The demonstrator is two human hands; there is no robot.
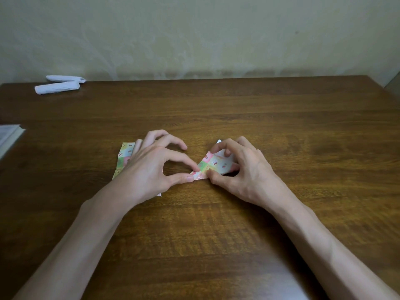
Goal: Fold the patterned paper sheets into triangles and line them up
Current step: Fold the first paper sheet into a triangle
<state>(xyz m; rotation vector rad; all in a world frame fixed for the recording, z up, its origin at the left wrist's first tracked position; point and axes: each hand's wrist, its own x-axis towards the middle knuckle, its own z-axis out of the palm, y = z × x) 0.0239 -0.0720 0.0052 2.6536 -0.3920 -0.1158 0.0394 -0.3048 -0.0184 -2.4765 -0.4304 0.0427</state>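
Observation:
A small patterned paper sheet [214, 164], pastel squares with little pictures, lies partly folded on the brown wooden table [216, 224] between my hands. My left hand [151, 167] pinches its near left corner between thumb and forefinger. My right hand [242, 169] grips the sheet's right part, thumb on the near edge and curled fingers over the top, where a white underside corner sticks up. Flat patterned sheets [123, 160] lie under my left hand, mostly hidden by it.
Two rolled white paper pieces [59, 84] lie at the table's far left corner by the wall. A grey-white flat object [8, 137] juts in at the left edge. The wall runs close behind the table's far edge.

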